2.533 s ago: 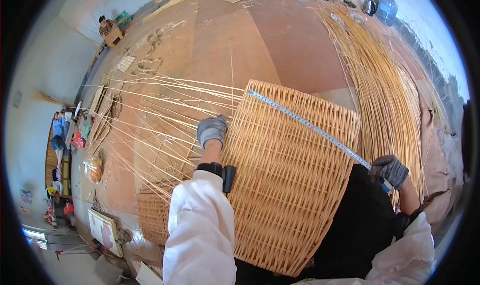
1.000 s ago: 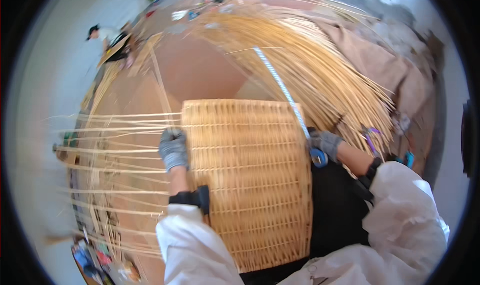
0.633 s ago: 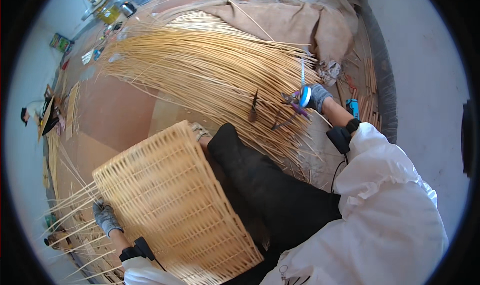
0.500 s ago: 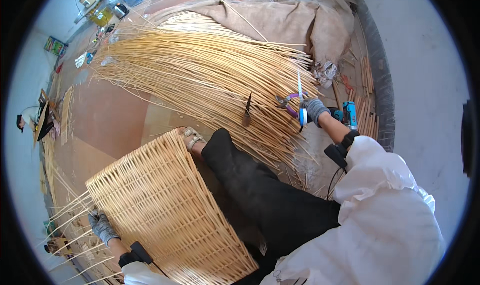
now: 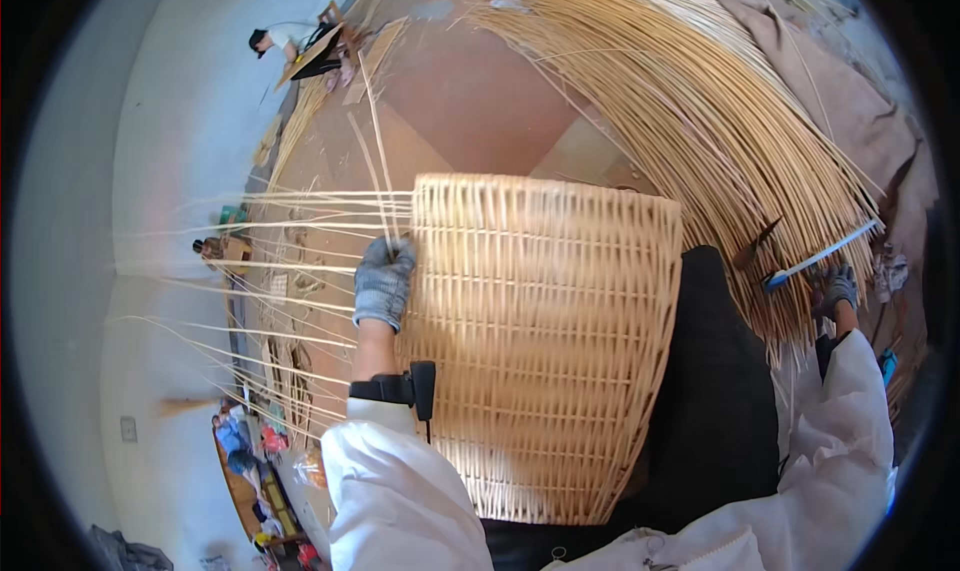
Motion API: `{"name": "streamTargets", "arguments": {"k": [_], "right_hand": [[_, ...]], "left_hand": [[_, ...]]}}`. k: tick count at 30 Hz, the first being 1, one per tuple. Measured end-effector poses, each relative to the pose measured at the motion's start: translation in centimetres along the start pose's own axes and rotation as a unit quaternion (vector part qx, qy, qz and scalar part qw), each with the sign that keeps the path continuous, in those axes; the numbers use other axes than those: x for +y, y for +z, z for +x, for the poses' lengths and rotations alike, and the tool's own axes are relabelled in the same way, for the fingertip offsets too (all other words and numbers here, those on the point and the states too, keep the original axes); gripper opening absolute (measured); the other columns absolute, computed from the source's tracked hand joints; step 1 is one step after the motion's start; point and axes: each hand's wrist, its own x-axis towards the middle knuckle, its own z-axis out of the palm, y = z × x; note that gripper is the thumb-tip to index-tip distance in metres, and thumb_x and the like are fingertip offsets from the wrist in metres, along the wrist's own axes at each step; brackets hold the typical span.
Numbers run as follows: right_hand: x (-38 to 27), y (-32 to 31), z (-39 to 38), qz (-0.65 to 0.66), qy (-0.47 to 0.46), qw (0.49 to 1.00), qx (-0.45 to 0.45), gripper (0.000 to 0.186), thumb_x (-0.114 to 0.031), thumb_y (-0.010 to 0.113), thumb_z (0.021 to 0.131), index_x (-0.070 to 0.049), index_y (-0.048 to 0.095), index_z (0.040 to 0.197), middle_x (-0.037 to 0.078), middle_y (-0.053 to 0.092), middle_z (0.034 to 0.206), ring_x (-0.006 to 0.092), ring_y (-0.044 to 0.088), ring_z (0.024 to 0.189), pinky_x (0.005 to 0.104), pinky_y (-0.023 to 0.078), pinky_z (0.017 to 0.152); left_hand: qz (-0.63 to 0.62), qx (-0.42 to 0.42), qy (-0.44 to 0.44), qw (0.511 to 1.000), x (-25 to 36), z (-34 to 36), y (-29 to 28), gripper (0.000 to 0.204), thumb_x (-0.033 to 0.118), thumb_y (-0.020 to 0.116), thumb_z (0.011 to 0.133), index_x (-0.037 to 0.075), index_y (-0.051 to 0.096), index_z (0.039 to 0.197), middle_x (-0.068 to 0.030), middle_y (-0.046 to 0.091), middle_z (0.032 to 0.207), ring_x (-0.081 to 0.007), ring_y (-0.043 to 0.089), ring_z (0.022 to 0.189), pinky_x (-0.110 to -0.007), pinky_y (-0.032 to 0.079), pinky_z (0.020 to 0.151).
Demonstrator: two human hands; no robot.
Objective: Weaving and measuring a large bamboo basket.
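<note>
A woven pale rattan panel with loose spokes along its left side rests over my dark-clad lap. My gloved left hand is closed on the spokes at the panel's upper left edge. At the right, my gloved right hand is low over the rattan bundle, beside a tape measure with its blade out. Its fingertips are blurred and partly hidden, so I cannot tell whether it holds anything. A dark, wooden-handled tool lies just left of the tape.
A long rattan bundle curves across the upper right, with brown cloth behind it. A teal tool lies at the far right. One person works by the wall at upper left; other people are farther down that wall.
The tape was across the panel, then in my right hand over the bundle; now it lies angled on the bundle beside that hand. My view has swung back toward the panel.
</note>
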Motion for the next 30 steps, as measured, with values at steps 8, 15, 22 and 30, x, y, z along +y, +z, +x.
{"name": "streamTargets", "arguments": {"k": [8, 15, 22, 30], "right_hand": [[-1.4, 6.6, -7.3, 0.164, 0.040, 0.971, 0.171, 0.068, -0.033, 0.068, 0.062, -0.003, 0.045, 0.118, 0.024, 0.035, 0.128, 0.0342, 0.031, 0.122, 0.0403, 0.029, 0.100], [-0.8, 7.0, -12.7, 0.837, -0.203, 0.496, -0.112, 0.039, -0.019, 0.067, 0.070, -0.001, 0.052, 0.101, 0.008, 0.052, 0.059, 0.0203, 0.050, 0.043, 0.0319, 0.038, 0.036], [-14.2, -10.2, -16.5, 0.648, -0.387, 0.648, -0.100, 0.012, -0.009, 0.057, 0.078, 0.002, 0.060, 0.083, 0.011, 0.060, 0.066, 0.0229, 0.063, 0.061, 0.0294, 0.047, 0.044], [-20.4, -5.3, -22.0, 0.410, -0.324, 0.848, -0.082, 0.026, -0.018, 0.071, 0.068, -0.004, 0.054, 0.083, 0.008, 0.060, 0.075, 0.0204, 0.058, 0.056, 0.0316, 0.048, 0.052]], "left_hand": [[0.016, -0.087, -0.010, 0.996, 1.1, 1.1, -1.8, 0.022, 0.019, 0.065, 0.078, 0.002, 0.061, 0.092, -0.0059, 0.065, 0.083, -0.0127, 0.057, 0.071, -0.027, 0.047, 0.071], [-0.037, -0.078, 0.009, 0.996, -1.1, 0.2, -0.9, 0.025, 0.009, 0.067, 0.071, 0.006, 0.059, 0.095, -0.0083, 0.065, 0.087, -0.0164, 0.060, 0.080, -0.028, 0.047, 0.074], [-0.067, -0.135, -0.036, 0.988, -1.6, 0.5, -1.4, 0.021, 0.004, 0.068, 0.072, 0.005, 0.060, 0.092, -0.0030, 0.063, 0.082, -0.0130, 0.056, 0.074, -0.026, 0.047, 0.072], [-0.066, -0.121, -0.074, 0.988, -2.1, -0.1, -2.2, 0.036, 0.029, 0.060, 0.080, 0.004, 0.059, 0.106, -0.0156, 0.062, 0.104, -0.0269, 0.058, 0.094, -0.032, 0.044, 0.084]]}}
